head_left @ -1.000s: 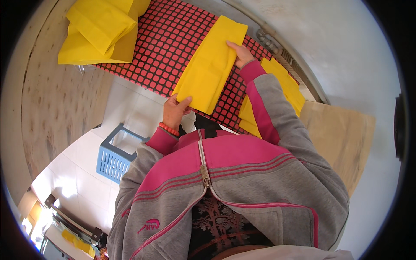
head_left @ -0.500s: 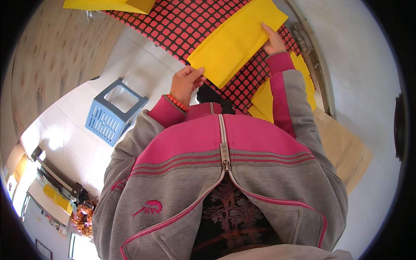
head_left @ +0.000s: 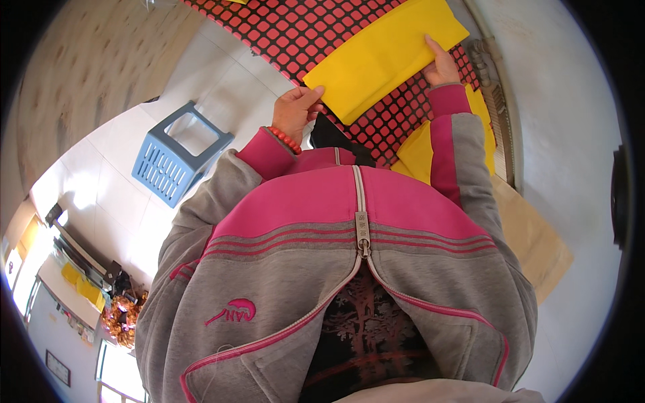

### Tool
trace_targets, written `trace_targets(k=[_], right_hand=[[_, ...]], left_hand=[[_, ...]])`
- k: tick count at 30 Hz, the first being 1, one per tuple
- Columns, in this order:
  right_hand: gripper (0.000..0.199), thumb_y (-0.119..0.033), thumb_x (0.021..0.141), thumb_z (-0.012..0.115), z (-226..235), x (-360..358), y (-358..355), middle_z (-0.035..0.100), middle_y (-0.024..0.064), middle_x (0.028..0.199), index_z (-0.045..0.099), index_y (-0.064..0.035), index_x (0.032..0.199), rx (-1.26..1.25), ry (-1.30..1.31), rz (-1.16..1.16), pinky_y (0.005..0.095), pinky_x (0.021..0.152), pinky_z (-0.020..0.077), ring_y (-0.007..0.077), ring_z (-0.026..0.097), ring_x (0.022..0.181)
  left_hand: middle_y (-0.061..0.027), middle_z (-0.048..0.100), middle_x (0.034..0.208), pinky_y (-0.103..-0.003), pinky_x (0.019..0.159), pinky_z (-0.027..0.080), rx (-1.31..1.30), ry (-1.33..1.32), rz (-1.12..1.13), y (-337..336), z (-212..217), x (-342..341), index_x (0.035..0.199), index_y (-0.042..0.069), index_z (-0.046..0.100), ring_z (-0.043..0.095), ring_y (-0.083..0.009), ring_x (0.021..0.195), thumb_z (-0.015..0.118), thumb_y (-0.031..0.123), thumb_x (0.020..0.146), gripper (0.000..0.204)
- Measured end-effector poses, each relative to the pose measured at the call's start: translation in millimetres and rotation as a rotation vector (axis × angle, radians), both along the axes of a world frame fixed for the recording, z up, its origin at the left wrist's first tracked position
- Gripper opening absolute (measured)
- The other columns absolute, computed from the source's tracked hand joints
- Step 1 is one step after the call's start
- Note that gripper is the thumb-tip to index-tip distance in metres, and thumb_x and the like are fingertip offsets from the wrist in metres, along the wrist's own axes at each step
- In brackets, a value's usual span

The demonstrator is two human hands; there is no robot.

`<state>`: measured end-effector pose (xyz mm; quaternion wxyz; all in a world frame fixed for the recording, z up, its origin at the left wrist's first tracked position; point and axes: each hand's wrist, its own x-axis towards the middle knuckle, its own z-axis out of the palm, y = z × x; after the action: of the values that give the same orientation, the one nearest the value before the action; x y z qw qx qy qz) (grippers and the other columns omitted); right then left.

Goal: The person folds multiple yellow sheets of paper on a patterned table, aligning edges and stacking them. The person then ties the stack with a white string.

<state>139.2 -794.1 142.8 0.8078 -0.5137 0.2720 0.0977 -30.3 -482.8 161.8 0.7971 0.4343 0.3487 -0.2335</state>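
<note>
A long folded piece of yellow cloth (head_left: 383,57) stretches between my two hands above a table with a red and black checked cover (head_left: 282,33). My left hand (head_left: 295,111), a red bead bracelet at its wrist, pinches the cloth's near left corner between thumb and fingers. At the right end my right hand (head_left: 441,64) grips the near edge, thumb on top and the other fingers mostly hidden beneath. More yellow cloth (head_left: 415,151) lies by my right forearm, partly covered by the sleeve.
On the tiled floor to the left stands a blue plastic stool (head_left: 176,151). A wooden board (head_left: 94,74) fills the upper left, and another wooden surface (head_left: 534,235) shows at the right. Pipes (head_left: 494,80) run along the white wall (head_left: 557,127) beside the table.
Both hands and the held cloth sit slightly farther right and higher in the view. The yellow piece at the upper left has mostly left the picture. The grip looks the same.
</note>
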Motion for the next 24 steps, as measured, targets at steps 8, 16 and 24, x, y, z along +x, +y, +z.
trace_targets(k=[8,16,24], right_hand=[[0.036,-0.011,0.09,0.07,4,2,-1,0.063,0.0089,0.121,0.058,-0.003,0.123,-0.108,0.063,0.045,0.0395,0.091,0.0534,0.0236,0.061,0.111],[0.036,-0.014,0.087,0.072,4,0,-4,0.066,0.0057,0.115,0.06,-0.0042,0.12,-0.183,0.072,0.04,0.036,0.085,0.0552,0.021,0.064,0.102],[0.036,-0.018,0.091,0.069,1,-2,-5,0.066,0.0081,0.114,0.059,-0.0021,0.122,-0.256,0.08,0.067,0.0332,0.084,0.0562,0.0198,0.067,0.099]], left_hand=[[0.0061,0.06,0.079,-0.019,0.064,0.042,0.008,0.013,-0.027,-1,-4,-1,0.086,0.013,0.062,0.055,-0.0033,0.071,0.071,0.027,0.09,0.017],[-0.0005,0.063,0.073,-0.021,0.057,0.043,0.067,-0.03,-0.073,5,-2,-2,0.084,0.004,0.062,0.057,-0.0081,0.063,0.072,0.022,0.09,0.021],[-0.0116,0.068,0.099,-0.036,0.077,0.053,1.148,-1.296,-0.454,-16,45,23,0.099,0.001,0.063,0.066,-0.0276,0.089,0.075,0.009,0.078,0.025]])
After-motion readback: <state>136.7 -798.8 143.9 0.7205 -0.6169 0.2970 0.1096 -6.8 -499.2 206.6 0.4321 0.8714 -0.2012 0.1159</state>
